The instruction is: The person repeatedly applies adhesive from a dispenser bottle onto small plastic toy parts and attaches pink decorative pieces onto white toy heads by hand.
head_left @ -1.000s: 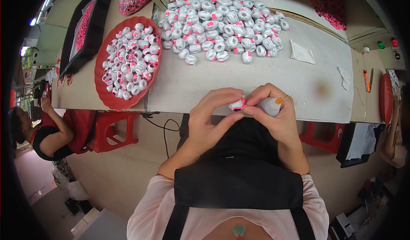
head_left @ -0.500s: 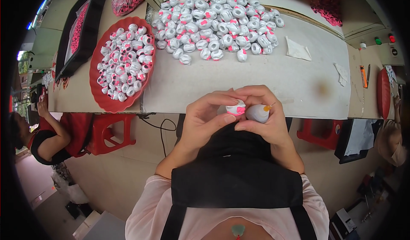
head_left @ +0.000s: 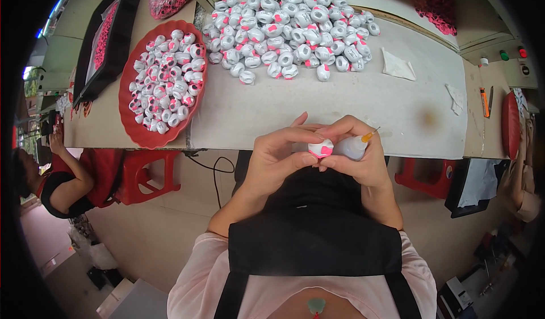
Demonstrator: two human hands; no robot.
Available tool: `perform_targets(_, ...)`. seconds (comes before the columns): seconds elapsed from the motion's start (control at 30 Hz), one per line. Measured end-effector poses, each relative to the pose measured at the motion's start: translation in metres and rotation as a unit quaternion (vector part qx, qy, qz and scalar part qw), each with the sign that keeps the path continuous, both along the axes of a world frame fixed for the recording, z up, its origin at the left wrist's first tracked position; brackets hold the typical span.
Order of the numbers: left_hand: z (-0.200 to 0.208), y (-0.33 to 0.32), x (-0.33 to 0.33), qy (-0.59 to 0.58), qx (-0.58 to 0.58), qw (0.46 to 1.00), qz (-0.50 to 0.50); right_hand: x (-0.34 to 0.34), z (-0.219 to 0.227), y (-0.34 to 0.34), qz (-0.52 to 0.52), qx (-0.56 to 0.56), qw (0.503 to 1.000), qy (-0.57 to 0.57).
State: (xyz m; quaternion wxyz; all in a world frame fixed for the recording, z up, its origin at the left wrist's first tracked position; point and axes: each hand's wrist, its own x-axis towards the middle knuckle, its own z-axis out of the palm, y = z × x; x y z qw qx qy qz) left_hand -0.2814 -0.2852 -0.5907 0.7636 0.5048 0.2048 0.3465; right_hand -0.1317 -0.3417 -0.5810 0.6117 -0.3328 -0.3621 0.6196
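My left hand point(head_left: 283, 153) pinches a small white hollow toy part with a pink bow point(head_left: 321, 148) between thumb and fingers, just off the table's near edge. My right hand point(head_left: 363, 154) is closed around a translucent glue bottle point(head_left: 351, 148) with an orange needle tip, which points up and to the right. Its thumb and forefinger also touch the right side of the toy part. Beyond my hands lies a large heap of similar white and pink toy parts point(head_left: 289, 29). A red scalloped basin point(head_left: 128, 100) at the left holds many more, some with dark pieces in them.
Pale cloths point(head_left: 398, 65) lie right of the heap, near an orange knife point(head_left: 485, 102). A black tray point(head_left: 108, 46) with pink pieces and a bag of pink pieces point(head_left: 168, 0) stand far left. Red stools point(head_left: 149, 177) are below the table; other people sit at both sides.
My right hand has tilted the bottle so its needle points further up, and its fingertips have come onto the toy part. The toy part has turned, showing its pink bow more fully.
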Motion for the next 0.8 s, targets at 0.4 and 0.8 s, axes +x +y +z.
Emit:
perform_targets(0.4, 0.0, 0.0, -0.003, 0.029, 0.113, 0.992, 0.045, -0.007, -0.007, 0.0, -0.027, 0.007, 1.0, -0.007)
perform_targets(0.8, 0.002, -0.011, -0.006, 0.003, 0.078, 0.997, 0.01, -0.01, -0.01, -0.007, -0.062, -0.005, 0.998, 0.003)
